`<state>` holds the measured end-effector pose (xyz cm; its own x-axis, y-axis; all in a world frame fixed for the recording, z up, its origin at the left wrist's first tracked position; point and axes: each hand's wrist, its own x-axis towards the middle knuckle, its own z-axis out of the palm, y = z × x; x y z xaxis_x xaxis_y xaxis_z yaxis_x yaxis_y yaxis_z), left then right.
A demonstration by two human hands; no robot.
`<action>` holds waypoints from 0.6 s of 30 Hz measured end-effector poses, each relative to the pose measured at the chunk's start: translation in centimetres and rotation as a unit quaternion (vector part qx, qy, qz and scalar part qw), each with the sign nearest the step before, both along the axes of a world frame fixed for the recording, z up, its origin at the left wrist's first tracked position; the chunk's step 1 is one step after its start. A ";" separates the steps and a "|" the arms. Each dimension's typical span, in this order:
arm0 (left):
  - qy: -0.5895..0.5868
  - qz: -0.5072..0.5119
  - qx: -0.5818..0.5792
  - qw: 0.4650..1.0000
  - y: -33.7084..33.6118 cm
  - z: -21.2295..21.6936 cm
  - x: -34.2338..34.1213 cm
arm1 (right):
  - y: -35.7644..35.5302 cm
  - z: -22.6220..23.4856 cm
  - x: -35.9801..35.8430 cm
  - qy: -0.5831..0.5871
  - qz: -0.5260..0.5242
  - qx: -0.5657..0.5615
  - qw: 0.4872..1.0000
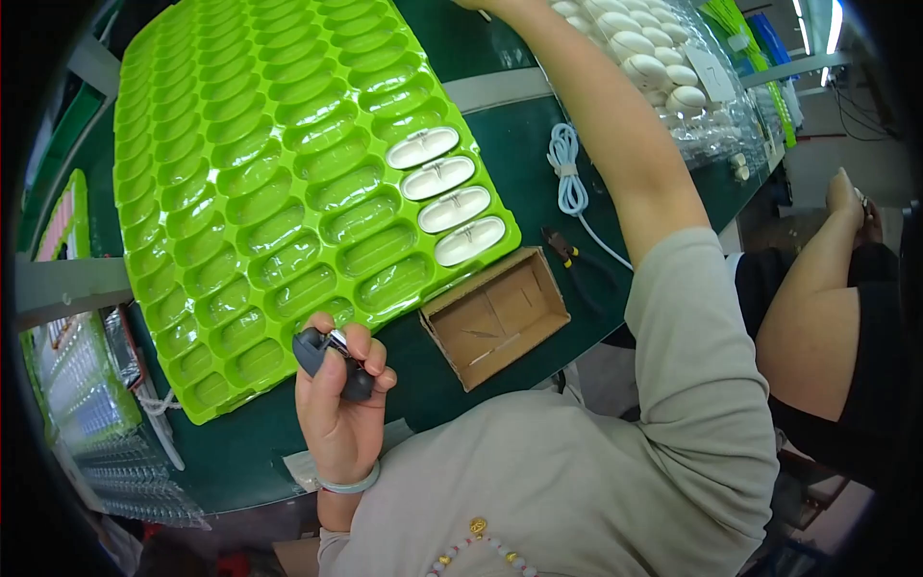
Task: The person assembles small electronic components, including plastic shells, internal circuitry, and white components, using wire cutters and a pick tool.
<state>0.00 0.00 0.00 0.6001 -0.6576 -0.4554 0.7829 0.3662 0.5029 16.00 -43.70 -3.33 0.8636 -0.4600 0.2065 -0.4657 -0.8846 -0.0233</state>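
Note:
My left hand (338,413) is closed around a small dark grey oval case (309,350) with a shiny metal strip, held over the tray's near edge. Under it lies a large green plastic tray (208,252) with rows of oval pockets. White oval case shells (465,240) fill several pockets along its right edge; the other pockets in view hold nothing. My right arm reaches far forward, and my right hand (473,4) is cut off by the top edge, so its fingers hardly show.
A cardboard box (524,322) holding thin tools sits beside the tray's right corner. Nearby are pliers (572,264) and a coiled light-blue cable (567,173). Clear bags with white oval shells (639,58) lie at far right. Another person's hand (846,202) shows beyond the table.

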 end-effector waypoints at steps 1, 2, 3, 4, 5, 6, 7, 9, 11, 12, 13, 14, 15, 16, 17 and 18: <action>0.041 0.033 -0.024 0.998 0.5 -0.1 0.3 | 4.8 3.5 -2.2 -0.002 0.041 0.038 0.998; 0.077 0.038 -0.067 0.994 0.1 0.7 0.2 | 7.9 9.1 -6.8 -0.009 0.011 0.082 0.997; 0.082 0.037 -0.064 0.994 -0.2 0.3 -0.2 | 9.9 10.0 -10.2 -0.080 0.029 0.082 0.993; 0.097 0.038 -0.084 0.991 -0.5 -0.1 -0.4 | 11.6 11.3 -12.9 -0.052 0.032 0.109 0.992; 0.118 0.008 -0.120 0.986 -1.3 0.3 -0.4 | 13.2 13.7 -16.9 -0.051 -0.035 0.138 0.988; 0.122 0.000 -0.124 0.985 -1.7 0.3 -0.3 | 14.7 14.6 -19.6 -0.052 -0.088 0.180 0.978; 0.121 0.005 -0.115 0.986 -1.2 0.1 -0.3 | 15.4 12.9 -21.8 -0.089 -0.057 0.143 0.984; 0.121 0.052 -0.121 0.984 -0.9 -0.1 0.0 | 16.2 9.4 -26.1 -0.153 -0.033 0.102 0.982; 0.122 0.061 -0.129 0.982 -1.2 0.0 0.1 | 15.8 7.3 -29.3 -0.184 -0.039 0.104 0.977; 0.117 0.065 -0.135 0.982 -1.3 0.0 0.2 | 15.3 6.4 -30.8 -0.165 -0.064 0.081 0.981; 0.111 0.068 -0.145 0.981 -1.4 0.1 0.3 | 14.8 5.7 -32.1 -0.145 -0.088 0.056 0.984; 0.106 0.069 -0.150 0.981 -1.6 0.2 0.3 | 14.3 4.9 -33.4 -0.151 -0.086 0.053 0.983; 0.098 0.065 -0.136 0.984 -1.6 0.4 0.2 | 13.6 4.0 -34.2 -0.150 -0.107 0.019 0.983; 0.090 0.060 -0.125 0.986 -1.7 0.5 0.1 | 12.9 3.3 -35.1 -0.150 -0.130 -0.017 0.980; 0.081 0.065 -0.133 0.986 -1.8 0.7 0.0 | 12.2 2.8 -35.7 -0.160 -0.122 -0.022 0.979; 0.084 0.066 -0.117 0.987 -1.7 0.9 -0.2 | 11.6 2.3 -36.1 -0.160 -0.118 -0.036 0.979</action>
